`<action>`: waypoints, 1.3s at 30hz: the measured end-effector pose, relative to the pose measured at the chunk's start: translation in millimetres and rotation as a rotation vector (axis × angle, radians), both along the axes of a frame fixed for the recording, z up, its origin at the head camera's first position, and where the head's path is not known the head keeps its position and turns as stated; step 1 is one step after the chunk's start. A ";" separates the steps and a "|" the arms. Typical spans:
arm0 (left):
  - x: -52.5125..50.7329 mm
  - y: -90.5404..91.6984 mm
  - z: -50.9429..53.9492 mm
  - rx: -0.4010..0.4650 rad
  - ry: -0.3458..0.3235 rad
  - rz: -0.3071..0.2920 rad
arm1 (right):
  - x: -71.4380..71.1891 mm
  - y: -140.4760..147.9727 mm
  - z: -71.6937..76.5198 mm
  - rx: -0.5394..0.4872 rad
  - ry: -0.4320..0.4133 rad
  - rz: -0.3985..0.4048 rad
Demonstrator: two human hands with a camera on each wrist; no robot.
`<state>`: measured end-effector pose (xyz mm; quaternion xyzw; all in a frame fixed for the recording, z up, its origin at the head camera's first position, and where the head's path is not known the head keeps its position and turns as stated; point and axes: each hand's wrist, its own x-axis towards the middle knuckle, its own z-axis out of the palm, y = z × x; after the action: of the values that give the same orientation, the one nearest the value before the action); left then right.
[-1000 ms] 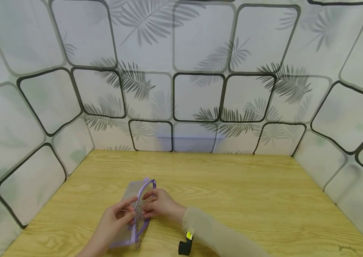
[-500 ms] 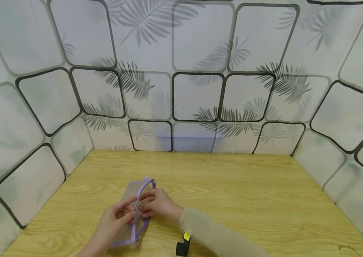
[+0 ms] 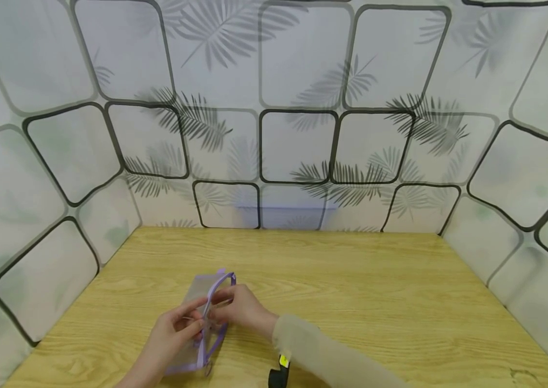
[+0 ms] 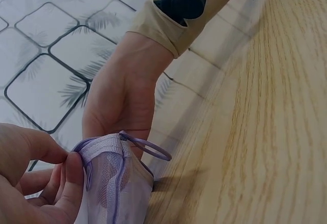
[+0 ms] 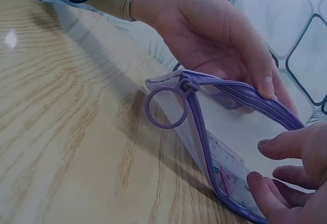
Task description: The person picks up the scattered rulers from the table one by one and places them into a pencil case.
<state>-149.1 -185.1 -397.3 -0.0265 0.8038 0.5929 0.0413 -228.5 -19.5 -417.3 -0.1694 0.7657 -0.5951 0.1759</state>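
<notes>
A translucent zip pouch (image 3: 201,288) with purple edging stands on the table at the front left, its mouth unzipped. My left hand (image 3: 169,337) pinches the zipper edge between thumb and fingers; its grip shows in the left wrist view. Through the mouth reach the fingers of my right hand (image 3: 247,310). The right wrist view has these fingers spread, with nothing visible between them. Below them a clear sheet with small markings (image 5: 225,155) lies inside the pouch. A purple ring pull (image 5: 148,112) hangs at the zipper's end. The right fingertips are partly hidden by the pouch in the head view.
The wood-grain table (image 3: 376,291) extends to the back and right. Patterned white cloth walls (image 3: 298,145) enclose it on the back and both sides. A black wrist camera (image 3: 279,376) sits by the right sleeve (image 3: 332,350).
My right hand's fingers have moved slightly left, farther into the pouch's mouth. The left hand keeps its pinch in the same place, and the pouch has barely shifted.
</notes>
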 end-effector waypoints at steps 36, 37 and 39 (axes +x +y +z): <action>-1.6 0.2 -9.6 -0.015 0.050 -0.090 | -15.9 55.2 2.1 -0.095 -0.061 -0.078; -1.4 0.0 -10.3 -0.020 0.050 -0.099 | -16.6 57.6 1.3 -0.099 -0.066 -0.077; -1.0 -0.2 -11.4 -0.029 0.055 -0.114 | -17.8 62.0 -0.3 -0.118 -0.076 -0.076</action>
<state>-150.1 -185.3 -408.7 0.0351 0.8132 0.5785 0.0526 -246.3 42.6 -417.6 -0.1275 0.7278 -0.6516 0.1718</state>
